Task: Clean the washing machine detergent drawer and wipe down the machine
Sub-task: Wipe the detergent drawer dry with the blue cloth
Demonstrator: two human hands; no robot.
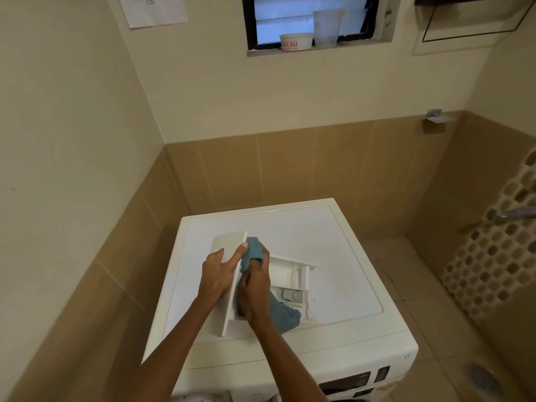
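Dim, warm indoor light — window [310, 20] glows pale — wide-angle bending at edges.

Cream painted walls [72, 111] rise above a band of tan ceramic tiles [290, 169]. High on the far wall sits a black-framed louvred window [307, 18], a white round tub [296, 42] and translucent plastic cup [327, 27] on its sill. A round grey floor drain [480, 378] lies near right.
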